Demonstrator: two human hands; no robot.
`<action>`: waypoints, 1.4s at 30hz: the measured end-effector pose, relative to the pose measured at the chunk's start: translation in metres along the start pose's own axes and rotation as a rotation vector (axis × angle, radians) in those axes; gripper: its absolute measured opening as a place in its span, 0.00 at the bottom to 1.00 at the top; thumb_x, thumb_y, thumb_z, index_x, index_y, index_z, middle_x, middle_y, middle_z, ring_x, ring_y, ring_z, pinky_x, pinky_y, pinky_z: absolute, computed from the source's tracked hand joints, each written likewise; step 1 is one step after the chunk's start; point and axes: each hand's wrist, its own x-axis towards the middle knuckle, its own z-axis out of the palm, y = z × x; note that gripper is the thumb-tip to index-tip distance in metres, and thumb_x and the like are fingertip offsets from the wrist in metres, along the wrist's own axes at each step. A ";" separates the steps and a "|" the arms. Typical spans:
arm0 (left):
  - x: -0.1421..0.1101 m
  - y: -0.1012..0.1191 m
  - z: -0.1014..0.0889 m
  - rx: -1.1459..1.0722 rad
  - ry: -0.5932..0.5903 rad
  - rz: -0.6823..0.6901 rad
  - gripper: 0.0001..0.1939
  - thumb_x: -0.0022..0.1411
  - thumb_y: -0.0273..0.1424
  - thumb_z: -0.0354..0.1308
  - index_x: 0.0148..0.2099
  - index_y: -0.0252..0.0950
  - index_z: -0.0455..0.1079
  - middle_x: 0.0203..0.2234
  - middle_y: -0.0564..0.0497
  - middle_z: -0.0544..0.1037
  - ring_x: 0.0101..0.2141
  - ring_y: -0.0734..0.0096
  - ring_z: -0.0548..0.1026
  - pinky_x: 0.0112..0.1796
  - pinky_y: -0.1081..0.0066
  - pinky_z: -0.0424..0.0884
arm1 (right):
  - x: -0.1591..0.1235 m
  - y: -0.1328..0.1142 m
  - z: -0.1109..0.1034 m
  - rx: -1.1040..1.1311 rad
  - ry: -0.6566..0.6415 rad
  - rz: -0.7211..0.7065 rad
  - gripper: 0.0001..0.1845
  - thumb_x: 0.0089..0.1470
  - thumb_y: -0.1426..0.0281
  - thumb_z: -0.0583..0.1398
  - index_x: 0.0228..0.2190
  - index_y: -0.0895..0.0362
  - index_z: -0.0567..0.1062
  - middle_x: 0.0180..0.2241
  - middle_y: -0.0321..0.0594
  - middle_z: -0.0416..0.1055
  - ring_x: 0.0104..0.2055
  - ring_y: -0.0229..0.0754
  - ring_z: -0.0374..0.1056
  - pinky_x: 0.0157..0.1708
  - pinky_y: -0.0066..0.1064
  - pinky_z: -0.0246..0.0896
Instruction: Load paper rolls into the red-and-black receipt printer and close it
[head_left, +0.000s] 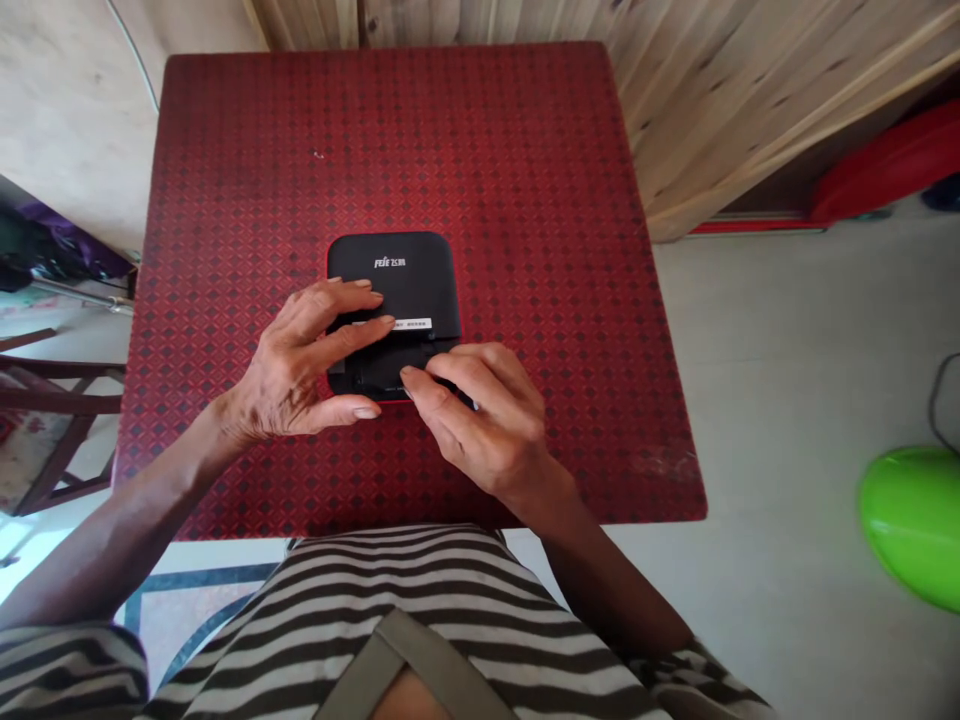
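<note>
A flat black device (391, 285) with rounded corners lies in the middle of the table, marked with a white FEIE logo. Across it runs a white label strip, and below that its near part looks recessed, like an opened compartment. My left hand (300, 360) is spread over the device's left side, two fingertips resting on top and the thumb by the near edge. My right hand (484, 405) is closed at the near right corner, with thumb and bent fingers at the recess. Whatever may be between those fingers is hidden.
A red patterned cloth covers the table (540, 200). Wooden panelling (712, 90) stands behind and to the right. On the right floor is a bright green object (915, 525); a wooden chair (60, 420) stands at the left.
</note>
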 end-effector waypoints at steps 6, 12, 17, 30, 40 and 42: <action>-0.001 0.000 0.003 0.044 -0.006 -0.003 0.38 0.69 0.63 0.60 0.72 0.49 0.68 0.63 0.41 0.77 0.64 0.46 0.76 0.63 0.42 0.75 | -0.003 0.003 0.001 0.039 0.001 0.003 0.06 0.66 0.80 0.66 0.44 0.60 0.82 0.36 0.43 0.83 0.40 0.44 0.75 0.41 0.38 0.76; -0.005 -0.001 0.009 0.057 0.012 0.014 0.42 0.67 0.64 0.60 0.72 0.46 0.68 0.63 0.38 0.75 0.65 0.43 0.75 0.65 0.40 0.72 | 0.000 0.003 -0.002 0.087 0.000 0.002 0.07 0.66 0.79 0.66 0.45 0.60 0.81 0.37 0.44 0.83 0.40 0.44 0.75 0.42 0.39 0.77; -0.009 0.011 0.008 0.054 0.042 -0.049 0.40 0.71 0.65 0.52 0.72 0.46 0.68 0.64 0.39 0.73 0.66 0.44 0.73 0.68 0.39 0.70 | 0.004 0.029 -0.017 0.144 0.042 0.197 0.07 0.69 0.70 0.65 0.48 0.52 0.83 0.42 0.41 0.84 0.44 0.45 0.78 0.48 0.42 0.76; -0.060 0.033 0.032 0.327 0.321 -0.157 0.31 0.69 0.48 0.68 0.69 0.45 0.70 0.58 0.41 0.79 0.51 0.56 0.83 0.49 0.57 0.84 | -0.028 0.091 0.047 0.667 -0.230 0.670 0.14 0.68 0.58 0.63 0.43 0.49 0.87 0.46 0.39 0.87 0.45 0.46 0.81 0.47 0.41 0.74; -0.061 0.030 0.038 0.313 0.351 -0.198 0.31 0.67 0.46 0.71 0.67 0.44 0.69 0.56 0.43 0.78 0.52 0.57 0.82 0.50 0.58 0.82 | -0.028 0.089 0.047 0.623 -0.215 0.677 0.12 0.65 0.63 0.63 0.42 0.51 0.87 0.43 0.40 0.87 0.41 0.43 0.79 0.42 0.37 0.72; -0.060 0.030 0.038 0.308 0.349 -0.218 0.30 0.67 0.47 0.71 0.66 0.45 0.69 0.55 0.44 0.79 0.52 0.58 0.81 0.50 0.57 0.82 | -0.028 0.089 0.048 0.626 -0.210 0.675 0.11 0.65 0.63 0.63 0.42 0.51 0.87 0.42 0.39 0.87 0.41 0.44 0.79 0.42 0.38 0.72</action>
